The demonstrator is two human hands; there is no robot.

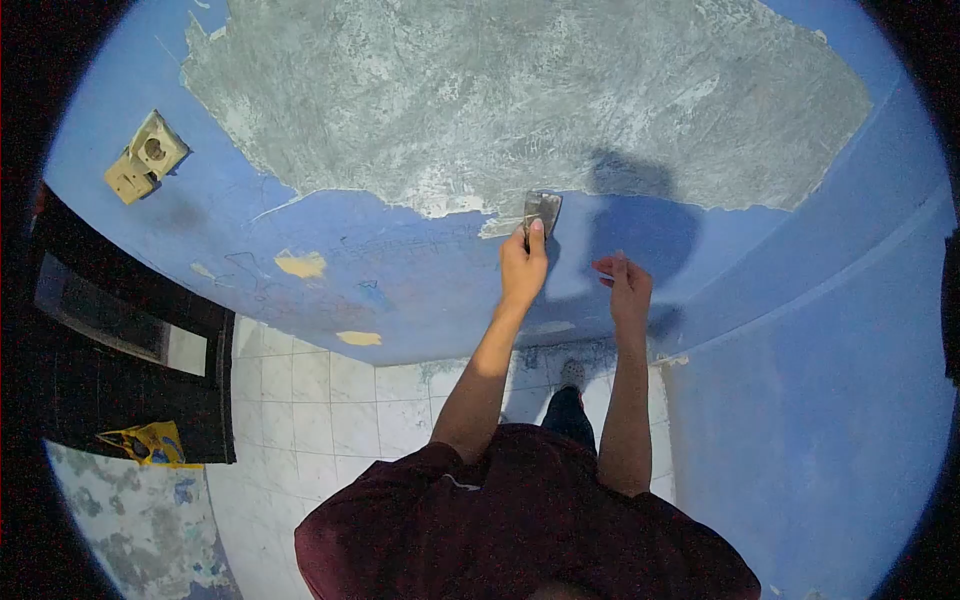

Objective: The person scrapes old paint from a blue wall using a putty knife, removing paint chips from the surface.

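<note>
My left hand (pixel 524 268) is closed around a putty knife (pixel 543 208), thumb lying along its face. The blade rests at the lower edge of a rough grey plaster patch (pixel 520 100), where the blue paint (pixel 430 270) begins. To the right, my right hand (pixel 626 285) hangs in front of the blue wall, its fingers loosely curled and somewhat apart. Nothing shows in it. Dark shadows of my head and arms fall on the wall around that hand.
A cream wall socket (pixel 147 157) is at the upper left. Pale bare spots (pixel 301 264) mark the paint. White floor tiles (pixel 310 400) lie below, with a dark piece of furniture (pixel 95 375) and a yellow bag (pixel 150 442) at left. Another blue wall (pixel 820 420) closes the right side.
</note>
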